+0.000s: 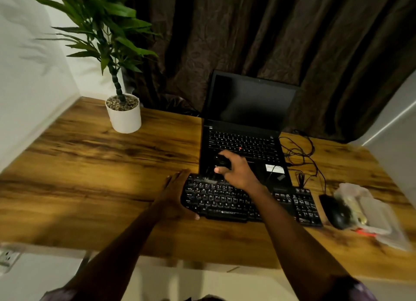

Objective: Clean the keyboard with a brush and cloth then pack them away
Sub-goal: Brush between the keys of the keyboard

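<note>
Wooden desk [90, 165] under dim light — the black keyboard [225, 201] lies before the laptop [247, 138], probably light, stiff and apt to slide, so the left hand [177, 194] presses flat against its left end while the right hand [238, 172] grips a small dark brush [221, 162] over its top row.

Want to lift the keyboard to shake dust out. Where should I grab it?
Probably the short left end of the keyboard, coming from the left, where the left hand rests. The laptop crowds its back edge and the mouse its right end.
</note>
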A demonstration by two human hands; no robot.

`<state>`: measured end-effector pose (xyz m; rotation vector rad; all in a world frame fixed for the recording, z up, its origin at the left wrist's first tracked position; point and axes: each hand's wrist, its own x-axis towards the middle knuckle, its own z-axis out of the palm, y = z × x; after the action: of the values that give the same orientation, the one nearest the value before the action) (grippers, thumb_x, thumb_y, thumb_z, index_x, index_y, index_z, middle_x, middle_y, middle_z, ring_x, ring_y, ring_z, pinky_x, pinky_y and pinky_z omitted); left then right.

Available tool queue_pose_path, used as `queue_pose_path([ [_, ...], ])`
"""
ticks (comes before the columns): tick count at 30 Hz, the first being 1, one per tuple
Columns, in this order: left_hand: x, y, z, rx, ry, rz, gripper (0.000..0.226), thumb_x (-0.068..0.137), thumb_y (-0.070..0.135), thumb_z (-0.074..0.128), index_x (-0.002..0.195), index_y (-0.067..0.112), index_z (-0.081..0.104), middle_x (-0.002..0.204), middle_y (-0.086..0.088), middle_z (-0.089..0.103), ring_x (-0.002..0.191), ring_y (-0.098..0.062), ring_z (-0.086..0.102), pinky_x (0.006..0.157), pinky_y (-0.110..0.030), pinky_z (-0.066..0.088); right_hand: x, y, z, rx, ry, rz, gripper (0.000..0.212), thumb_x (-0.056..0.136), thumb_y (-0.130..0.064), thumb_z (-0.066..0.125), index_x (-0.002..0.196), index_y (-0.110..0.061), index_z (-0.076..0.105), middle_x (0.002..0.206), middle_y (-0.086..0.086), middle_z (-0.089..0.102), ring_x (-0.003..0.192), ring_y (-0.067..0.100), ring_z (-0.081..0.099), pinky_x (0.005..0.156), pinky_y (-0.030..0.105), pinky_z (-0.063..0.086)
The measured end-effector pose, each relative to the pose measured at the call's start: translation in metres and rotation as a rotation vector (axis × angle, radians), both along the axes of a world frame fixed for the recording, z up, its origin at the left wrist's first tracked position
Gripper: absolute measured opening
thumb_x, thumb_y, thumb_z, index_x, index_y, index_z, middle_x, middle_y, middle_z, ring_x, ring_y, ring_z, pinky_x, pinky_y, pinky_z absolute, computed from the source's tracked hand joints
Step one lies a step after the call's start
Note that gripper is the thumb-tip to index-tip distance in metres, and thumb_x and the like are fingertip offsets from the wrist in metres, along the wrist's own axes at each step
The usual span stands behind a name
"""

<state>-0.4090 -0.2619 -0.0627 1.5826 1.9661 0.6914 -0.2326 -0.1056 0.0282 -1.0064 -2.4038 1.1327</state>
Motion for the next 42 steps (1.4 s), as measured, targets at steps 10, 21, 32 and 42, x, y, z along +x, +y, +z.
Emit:
queue_pose_path([
  [10,0.000,-0.001,0.002,-0.022,0.032,0.000,0.147,0.034,0.079,0.073,0.156,0.027,0.009,0.165,0.001,0.014,0.151,-0.010,0.000,0.123,-0.035,-0.010,0.045,0.025,0.008,0.117,-0.087,0.002,0.033,0.088,-0.007,0.071,0.115,-0.021,0.061,0.095,-0.002,0.066,0.087,0.015,0.065,0.068,0.021,0.054],
  [21,0.000,0.002,0.002,-0.096,0.029,-0.016,0.165,0.026,0.094,0.067,0.158,0.022,0.000,0.167,0.003,0.001,0.151,-0.010,-0.009,0.117,-0.023,-0.015,0.082,0.055,0.008,0.111,-0.154,0.034,0.030,0.088,-0.008,0.071,0.111,-0.024,0.060,0.094,-0.003,0.067,0.085,0.009,0.065,0.069,0.028,0.053],
  [32,-0.004,0.005,-0.004,-0.062,0.033,-0.035,0.165,0.025,0.094,0.067,0.158,0.021,0.003,0.166,0.004,0.005,0.150,-0.006,-0.008,0.116,-0.024,-0.017,0.076,0.058,0.011,0.084,-0.149,0.079,0.033,0.090,-0.007,0.069,0.118,-0.023,0.060,0.096,0.000,0.067,0.078,0.003,0.062,0.062,0.019,0.051],
  [42,-0.003,0.005,-0.004,-0.088,0.044,-0.030,0.162,0.025,0.097,0.063,0.157,0.027,0.000,0.159,0.015,-0.002,0.147,-0.003,-0.009,0.123,-0.035,-0.009,0.082,0.057,0.008,0.100,-0.131,0.064,0.027,0.090,-0.009,0.070,0.109,-0.024,0.058,0.089,-0.003,0.064,0.076,0.003,0.062,0.058,0.015,0.046],
])
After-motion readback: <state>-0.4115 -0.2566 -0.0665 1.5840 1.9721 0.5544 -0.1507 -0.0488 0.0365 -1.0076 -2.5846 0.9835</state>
